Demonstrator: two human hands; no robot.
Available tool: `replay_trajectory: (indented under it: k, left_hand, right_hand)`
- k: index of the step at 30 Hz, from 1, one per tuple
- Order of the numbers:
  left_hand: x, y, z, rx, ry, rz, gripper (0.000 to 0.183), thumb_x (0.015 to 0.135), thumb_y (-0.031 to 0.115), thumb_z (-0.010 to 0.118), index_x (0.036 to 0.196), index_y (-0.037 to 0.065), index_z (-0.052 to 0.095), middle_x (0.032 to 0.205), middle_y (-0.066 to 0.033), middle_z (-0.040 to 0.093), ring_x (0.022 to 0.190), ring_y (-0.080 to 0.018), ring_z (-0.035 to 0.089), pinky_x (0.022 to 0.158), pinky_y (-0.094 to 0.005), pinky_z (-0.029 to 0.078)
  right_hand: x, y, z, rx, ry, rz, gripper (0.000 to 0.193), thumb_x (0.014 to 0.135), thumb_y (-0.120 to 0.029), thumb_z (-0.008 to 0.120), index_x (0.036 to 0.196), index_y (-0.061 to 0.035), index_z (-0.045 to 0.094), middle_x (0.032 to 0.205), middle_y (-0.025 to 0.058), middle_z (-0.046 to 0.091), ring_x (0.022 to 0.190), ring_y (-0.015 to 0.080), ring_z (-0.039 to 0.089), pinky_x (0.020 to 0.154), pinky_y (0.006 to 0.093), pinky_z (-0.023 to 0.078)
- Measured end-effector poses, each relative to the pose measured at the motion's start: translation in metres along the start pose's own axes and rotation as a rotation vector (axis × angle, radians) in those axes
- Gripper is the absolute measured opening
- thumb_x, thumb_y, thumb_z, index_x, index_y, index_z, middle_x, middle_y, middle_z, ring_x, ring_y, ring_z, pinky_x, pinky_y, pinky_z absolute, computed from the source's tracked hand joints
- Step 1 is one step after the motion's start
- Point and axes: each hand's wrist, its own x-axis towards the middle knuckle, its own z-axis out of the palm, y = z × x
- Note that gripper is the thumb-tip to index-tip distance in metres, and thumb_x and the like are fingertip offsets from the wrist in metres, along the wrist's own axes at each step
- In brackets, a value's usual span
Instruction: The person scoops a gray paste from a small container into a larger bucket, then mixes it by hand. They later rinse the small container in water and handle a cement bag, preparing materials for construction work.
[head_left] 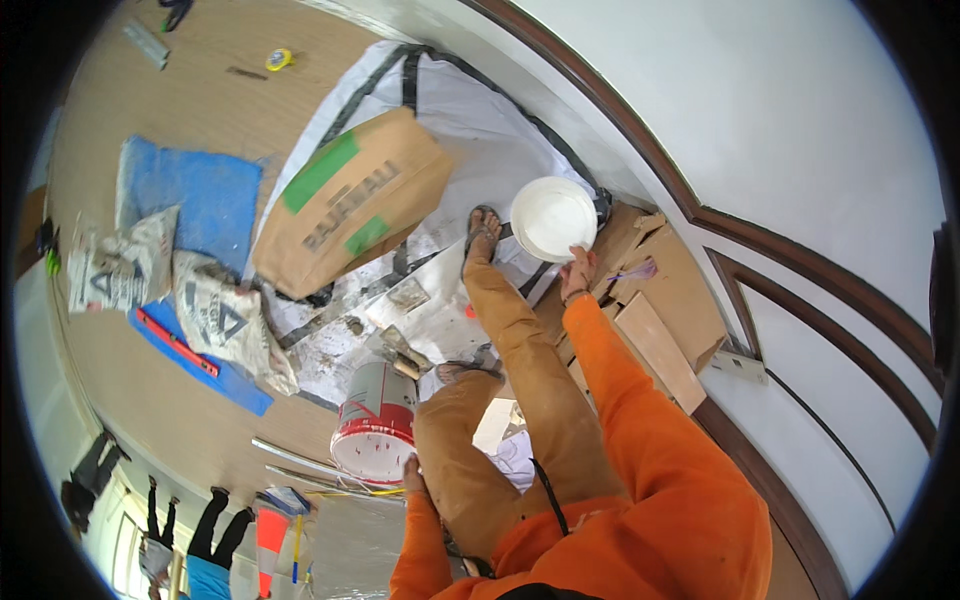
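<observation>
With my right hand (577,270) I hold a round white tub (538,216) by its near rim; the fingers are closed and partly hidden. My left hand (412,475) is at the edge of a grey and red bucket (402,424) with a whitish, smeared round end. The fingers appear closed on that edge, though they show only partly. Just beyond the bucket, a trowel (403,355) with a wooden handle lies on a smeared white sheet (470,105) with black edging.
A large cardboard box (410,160) with green tape stands on the sheet. To the left, white sacks (215,315) and a red spirit level (178,342) lie by blue sheeting (215,190). Flattened cardboard (680,290) lies along the right wall. People (215,545) stand near an orange cone (270,540).
</observation>
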Motion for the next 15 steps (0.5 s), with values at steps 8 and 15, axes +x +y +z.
replay_trajectory:
  k: [8,15]
  left_hand:
    - [-0.057,0.269,0.224,0.757,-0.071,0.537,0.044,0.096,0.029,0.061,0.131,0.005,0.054,0.121,-0.0103,0.061,0.098,-0.0203,0.060,0.077,-0.0274,0.050]
    - [-0.018,0.272,0.268,1.271,-0.014,0.503,0.047,0.088,0.023,0.066,0.129,0.002,0.054,0.125,-0.0200,0.059,0.112,-0.0393,0.057,0.096,-0.0459,0.045]
  right_hand:
    - [0.107,-0.014,0.103,-0.032,-0.225,-0.189,0.048,0.081,-0.021,0.071,0.125,-0.0067,0.057,0.111,0.0063,0.065,0.089,0.0197,0.066,0.063,0.0313,0.058]
    - [0.179,-0.027,0.181,-0.356,-0.311,-0.307,0.055,0.085,-0.032,0.076,0.130,-0.0052,0.060,0.116,0.0079,0.066,0.095,0.0203,0.067,0.071,0.0351,0.061]
